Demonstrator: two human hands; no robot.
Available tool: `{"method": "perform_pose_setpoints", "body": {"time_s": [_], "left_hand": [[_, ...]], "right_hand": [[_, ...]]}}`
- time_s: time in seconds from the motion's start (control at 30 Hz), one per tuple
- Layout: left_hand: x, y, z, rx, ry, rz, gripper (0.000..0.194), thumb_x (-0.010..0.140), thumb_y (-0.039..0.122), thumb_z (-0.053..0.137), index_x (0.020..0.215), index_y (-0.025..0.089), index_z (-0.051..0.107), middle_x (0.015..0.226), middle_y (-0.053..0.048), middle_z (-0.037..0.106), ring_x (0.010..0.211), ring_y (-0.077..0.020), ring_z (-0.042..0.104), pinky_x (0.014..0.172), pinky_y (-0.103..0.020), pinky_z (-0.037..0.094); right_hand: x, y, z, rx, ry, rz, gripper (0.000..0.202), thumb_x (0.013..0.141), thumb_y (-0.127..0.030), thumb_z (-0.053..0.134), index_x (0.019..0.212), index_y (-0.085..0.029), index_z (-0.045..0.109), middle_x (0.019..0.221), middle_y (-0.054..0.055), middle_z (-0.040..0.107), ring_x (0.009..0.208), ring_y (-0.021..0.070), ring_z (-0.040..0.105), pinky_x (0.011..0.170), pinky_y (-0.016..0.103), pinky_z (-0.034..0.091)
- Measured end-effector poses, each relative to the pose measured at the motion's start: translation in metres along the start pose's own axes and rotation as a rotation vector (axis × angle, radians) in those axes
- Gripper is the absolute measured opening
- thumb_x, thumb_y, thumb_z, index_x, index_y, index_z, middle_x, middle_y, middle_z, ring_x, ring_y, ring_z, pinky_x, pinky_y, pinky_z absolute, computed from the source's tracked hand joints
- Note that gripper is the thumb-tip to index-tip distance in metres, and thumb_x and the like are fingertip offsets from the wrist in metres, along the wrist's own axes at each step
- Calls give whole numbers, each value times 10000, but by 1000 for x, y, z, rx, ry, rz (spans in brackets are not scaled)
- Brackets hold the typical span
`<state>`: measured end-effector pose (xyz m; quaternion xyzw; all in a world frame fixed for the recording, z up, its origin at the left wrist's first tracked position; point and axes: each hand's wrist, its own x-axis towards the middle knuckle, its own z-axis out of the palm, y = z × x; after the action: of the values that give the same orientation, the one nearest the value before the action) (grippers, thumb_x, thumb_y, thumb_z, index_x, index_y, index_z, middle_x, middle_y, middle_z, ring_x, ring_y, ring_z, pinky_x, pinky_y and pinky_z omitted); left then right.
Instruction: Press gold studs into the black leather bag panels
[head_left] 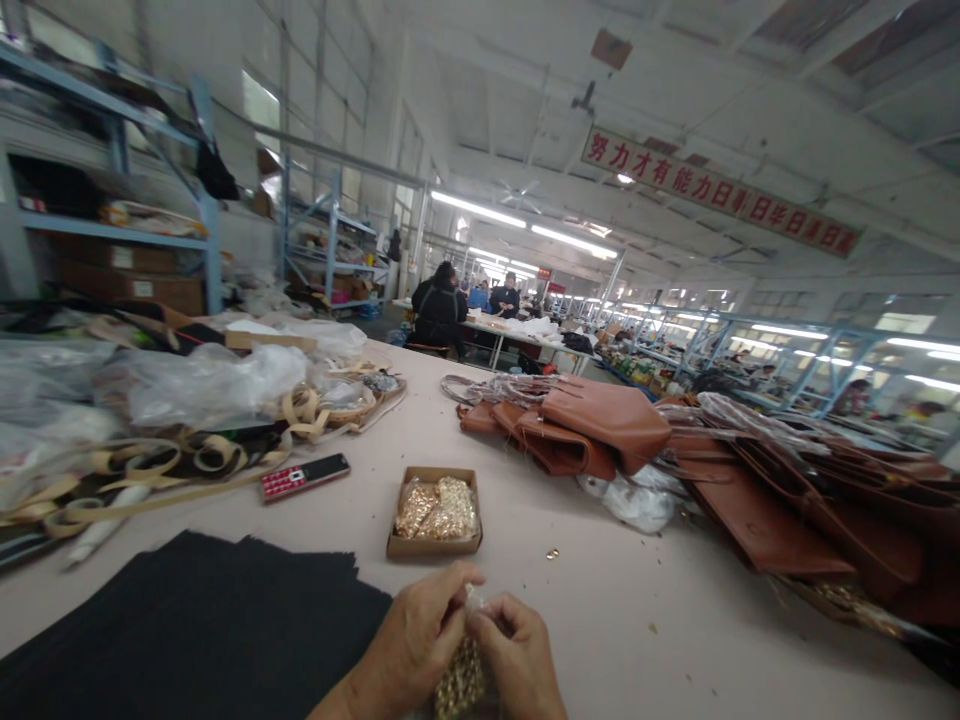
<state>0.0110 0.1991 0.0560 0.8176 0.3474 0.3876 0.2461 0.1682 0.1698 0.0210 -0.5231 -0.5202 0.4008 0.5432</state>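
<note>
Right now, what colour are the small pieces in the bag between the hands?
Shiny gold; the pieces show best in the head view.

High at two o'clock, a long banner (721,191) carries red Chinese characters, of which "努力才有能力" reads clearly and the following run, with 日 repeated, is partly blurred, while the pale labels (142,288) on the shelved cartons (178,294) between nine and ten o'clock are too small to read.

The left hand (420,628) and right hand (519,650) pinch a bag of gold pieces (459,682) near a cardboard box (433,548).
</note>
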Motion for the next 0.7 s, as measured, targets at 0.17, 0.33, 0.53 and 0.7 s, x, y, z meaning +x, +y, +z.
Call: {"method": "perform_pose_setpoints", "body": {"time_s": [0.17,0.33,0.53,0.7], "left_hand": [[-1,3,-1,-9,-13,-16,266,847,87,422,1033,245,529,790,36,601,754,-141,604,731,-248,434],[0,10,-2,9,-18,-52,238,804,60,415,935,232,513,768,28,596,718,-149,583,698,-255,419],[0,15,0,1,-56,-74,204,794,63,417,866,231,507,774,19,621,740,-159,595,694,-259,406],[2,17,2,-31,-39,-87,201,786,61,418,850,229,508,788,14,631,754,-163,605,698,-259,410]], "right_hand": [[-2,-1,-2,-143,26,-85,297,798,-390,680,642,-143,629,572,-20,567,576,126,501,526,207,375],[-7,-4,2,-353,98,-216,216,827,-288,614,649,-167,599,587,-34,569,580,120,511,547,201,375],[-10,4,6,-563,193,-340,206,843,-288,596,663,-196,559,592,-35,577,559,122,522,558,206,386],[-8,2,3,-560,180,-421,104,815,-228,595,718,-200,622,645,-11,625,601,141,568,593,210,431]]}}
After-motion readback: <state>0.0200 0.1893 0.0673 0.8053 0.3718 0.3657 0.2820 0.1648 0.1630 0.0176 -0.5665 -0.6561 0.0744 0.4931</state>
